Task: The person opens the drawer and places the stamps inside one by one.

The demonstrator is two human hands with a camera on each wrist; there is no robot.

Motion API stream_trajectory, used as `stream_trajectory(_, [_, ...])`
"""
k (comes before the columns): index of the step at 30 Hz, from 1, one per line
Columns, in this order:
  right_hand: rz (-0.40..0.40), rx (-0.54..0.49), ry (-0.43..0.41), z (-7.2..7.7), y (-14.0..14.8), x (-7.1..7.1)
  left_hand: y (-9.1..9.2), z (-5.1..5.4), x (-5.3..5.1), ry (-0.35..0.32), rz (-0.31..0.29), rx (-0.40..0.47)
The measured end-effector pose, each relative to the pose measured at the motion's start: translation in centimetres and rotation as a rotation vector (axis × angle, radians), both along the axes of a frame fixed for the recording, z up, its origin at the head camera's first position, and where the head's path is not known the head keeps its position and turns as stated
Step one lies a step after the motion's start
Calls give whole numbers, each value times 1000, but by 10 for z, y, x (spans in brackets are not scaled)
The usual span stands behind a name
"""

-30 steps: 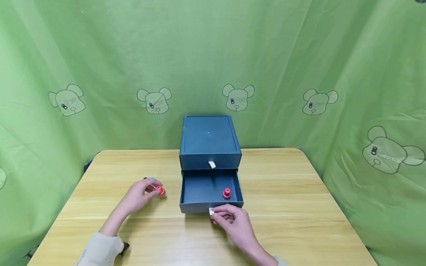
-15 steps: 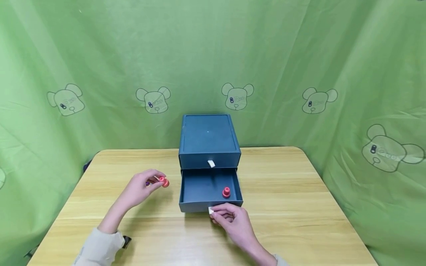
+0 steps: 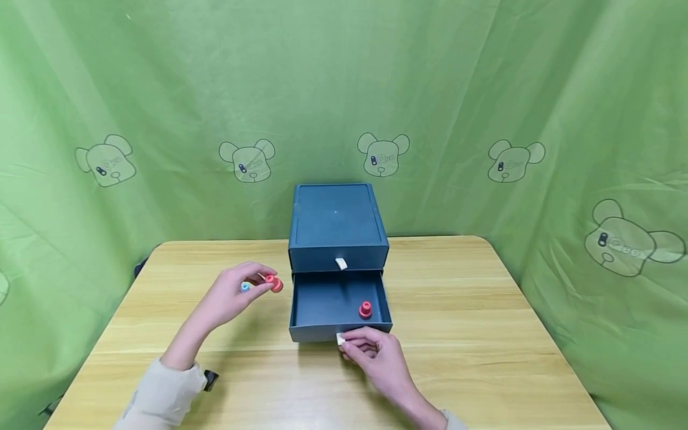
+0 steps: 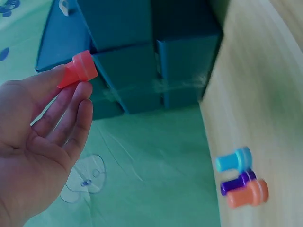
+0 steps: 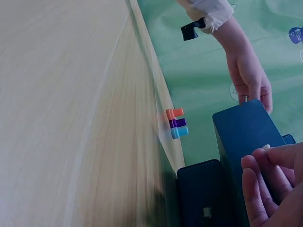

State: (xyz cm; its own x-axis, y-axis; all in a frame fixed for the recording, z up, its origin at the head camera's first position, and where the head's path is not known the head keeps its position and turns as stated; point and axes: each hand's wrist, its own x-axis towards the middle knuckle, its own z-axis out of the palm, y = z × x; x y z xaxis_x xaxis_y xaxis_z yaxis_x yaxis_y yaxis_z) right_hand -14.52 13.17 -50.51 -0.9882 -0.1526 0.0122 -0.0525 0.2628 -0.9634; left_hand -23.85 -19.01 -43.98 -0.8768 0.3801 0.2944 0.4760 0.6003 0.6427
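My left hand [image 3: 228,295] pinches a red stepped peg [image 3: 275,283] between thumb and fingertips, above the table just left of the blue drawer box [image 3: 338,218]. The lower drawer [image 3: 322,301] is pulled out, and a second red stepped peg [image 3: 365,310] stands in its right part. At the drawer's front, my right hand [image 3: 378,361] pinches the white pull tab [image 3: 340,339] between thumb and index finger. On the table, a light blue peg [image 4: 234,160], a purple peg [image 4: 237,182] and an orange peg [image 4: 248,194] stand close together; my left hand partly hides this group in the head view.
The upper drawer [image 3: 317,261] is closed, with its own white tab [image 3: 341,263]. The wooden table [image 3: 462,334] extends on both sides of the box. Behind and beside it hangs a green curtain [image 3: 451,89] printed with bear heads.
My left hand has lifted the red peg from the table and carried it right and slightly away from me, toward the drawer box. My right hand and the drawer have stayed put.
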Motion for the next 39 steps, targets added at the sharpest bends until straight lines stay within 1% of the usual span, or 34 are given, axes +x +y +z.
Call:
stream_trajectory(6, [2, -4, 1, 0, 0, -1, 13, 11, 6, -1, -39, 34])
stream_trajectory(10, [-6, -10, 0, 0, -1, -1, 21, 15, 6, 17, -68, 40])
stream_trajectory(13, [-10, -9, -1, 0, -1, -1, 28, 16, 5, 22, -104, 49])
stream_trajectory(17, [-8, -3, -5, 0, -1, -1, 37, 14, 4, 24, -143, 53])
stream_trajectory(21, [-11, 0, -7, 0, -1, 0, 45, 12, 4, 20, -164, 55])
stream_trajectory(28, [-12, -7, -4, 1, -1, 1, 60, 8, 1, 53, -217, 59])
stream_trajectory(32, [-11, -4, -6, 2, -1, 1, 67, 6, -2, 39, -224, 33])
stream_trajectory(39, [-8, 8, -11, 2, 0, 1, 76, 0, -5, 41, -239, -9])
